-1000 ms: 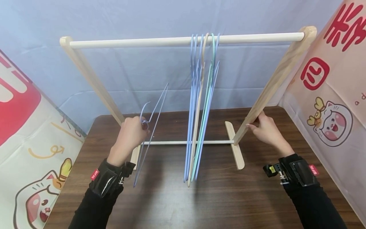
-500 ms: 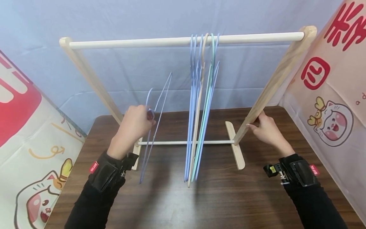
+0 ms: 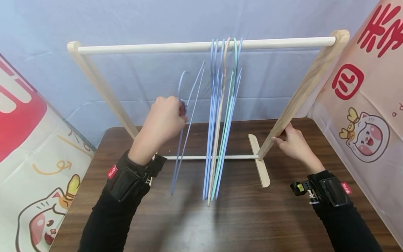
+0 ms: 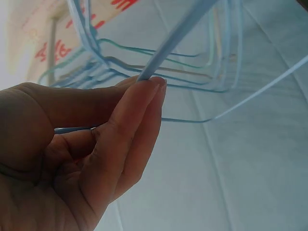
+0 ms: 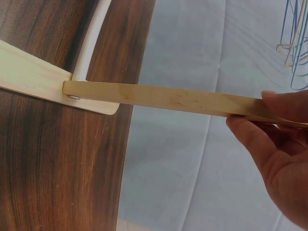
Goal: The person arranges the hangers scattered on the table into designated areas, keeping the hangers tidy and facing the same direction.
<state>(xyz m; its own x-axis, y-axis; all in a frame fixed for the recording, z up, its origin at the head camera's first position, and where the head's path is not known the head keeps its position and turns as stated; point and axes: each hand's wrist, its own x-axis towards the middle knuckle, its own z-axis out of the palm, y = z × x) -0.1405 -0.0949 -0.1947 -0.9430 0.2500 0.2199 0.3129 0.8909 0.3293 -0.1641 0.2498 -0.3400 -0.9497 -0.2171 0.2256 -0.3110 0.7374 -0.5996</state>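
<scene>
In the head view, my left hand (image 3: pixel 165 117) is raised left of the hanging group and pinches a blue clothes hanger (image 4: pixel 174 41) just below its hook. The hook's tip is free, lower than the white top bar (image 3: pixel 141 48) of a wooden clothes rack. Over that bar hang several blue hangers (image 3: pixel 210 133), a cream hanger (image 3: pixel 217 133) and a green hanger (image 3: pixel 223 133), bunched right of its middle. My right hand (image 3: pixel 294 141) grips the rack's right post (image 3: pixel 310 82) low down; the right wrist view shows thumb and fingers on opposite sides of the wood.
The rack stands on a dark brown table (image 3: pixel 252 227). A thin lower crossbar (image 3: pixel 195 158) joins its feet, and the left post (image 3: pixel 102 89) rises behind my left arm. A pale blue cloth (image 3: pixel 157 21) hangs behind; printed sheets (image 3: pixel 371 94) flank both sides.
My left hand has lifted the blue hanger up and to the right, closer to the hung hangers and the top bar. The right hand stays on the post.
</scene>
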